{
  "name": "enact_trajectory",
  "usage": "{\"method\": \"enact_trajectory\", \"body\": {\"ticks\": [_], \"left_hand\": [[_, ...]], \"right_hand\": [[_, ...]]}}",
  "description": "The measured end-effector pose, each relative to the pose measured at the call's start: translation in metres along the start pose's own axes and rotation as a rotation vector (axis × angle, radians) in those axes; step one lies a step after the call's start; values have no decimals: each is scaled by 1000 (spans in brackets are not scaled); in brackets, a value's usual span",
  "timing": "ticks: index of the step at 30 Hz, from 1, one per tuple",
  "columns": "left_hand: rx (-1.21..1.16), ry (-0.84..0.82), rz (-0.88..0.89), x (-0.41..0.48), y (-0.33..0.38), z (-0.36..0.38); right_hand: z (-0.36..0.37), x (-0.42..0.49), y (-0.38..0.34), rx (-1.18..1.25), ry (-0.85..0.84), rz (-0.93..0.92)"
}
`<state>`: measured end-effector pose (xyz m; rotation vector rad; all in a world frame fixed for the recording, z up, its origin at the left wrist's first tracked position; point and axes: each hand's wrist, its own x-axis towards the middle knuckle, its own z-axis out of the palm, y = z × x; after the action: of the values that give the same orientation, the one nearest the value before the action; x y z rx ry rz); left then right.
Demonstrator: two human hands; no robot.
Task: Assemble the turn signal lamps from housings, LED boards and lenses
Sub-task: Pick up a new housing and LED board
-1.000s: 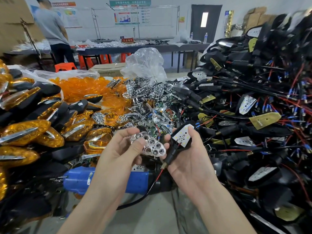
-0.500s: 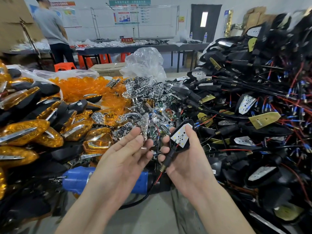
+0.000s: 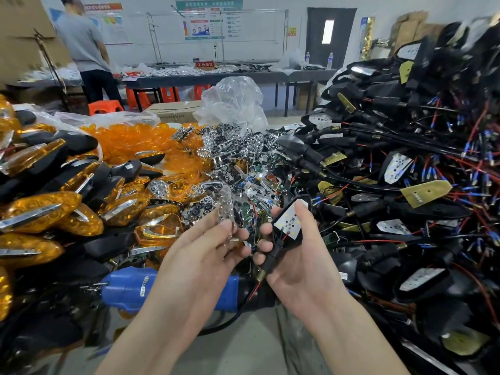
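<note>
Head view showed, at far left, a heap of finished lamps [image 3: 40,212], and behind it a clear bag [image 3: 108,119] lying open with loose amber lenses [image 3: 130,143] spilling from it. A blue tool [image 3: 127,290] lay lower down, partly under the forearms. The left hand [image 3: 205,255] pinched a chrome reflector [image 3: 226,207] by its lower end between thumb and fingertips, edge-on to the camera and blurred. That piece looked light, thin, slick and easily scratched, so its rim seemed the right place to hold. Behind it lay a heap of reflectors [image 3: 230,158], with a crumpled bag [image 3: 232,101] beyond whose contents could not be made out. Just beside, the right hand [image 3: 305,266] curled round a black housing [image 3: 273,254], thumb on the top end. The housing acted as a small tray: a white board [image 3: 290,221] sat inside it, LEDs up, red wires running out by the stem. It seemed stiff and light, best gripped by the shell, off the board. At right rose a tangled pile of housings [image 3: 405,158].
</note>
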<state>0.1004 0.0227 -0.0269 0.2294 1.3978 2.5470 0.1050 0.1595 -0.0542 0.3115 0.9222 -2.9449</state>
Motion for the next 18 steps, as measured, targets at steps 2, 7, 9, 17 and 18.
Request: {"method": "enact_trajectory", "body": {"ticks": [2,7,9,17,18], "left_hand": [[40,-14,27,-2,-1,3],[30,9,6,-2,-3,6],[-54,37,-37,2,-3,3],[-51,79,-57,3,-3,-1],[-10,48,-31,2,-4,0]], "right_hand": [[-1,0,0,-4,-1,-1],[-1,-2,0,-6,12,-7],[0,-2,-1,1,16,-11],[-1,-3,0,-3,18,-23],[-2,-3,1,0,15,-26]]}}
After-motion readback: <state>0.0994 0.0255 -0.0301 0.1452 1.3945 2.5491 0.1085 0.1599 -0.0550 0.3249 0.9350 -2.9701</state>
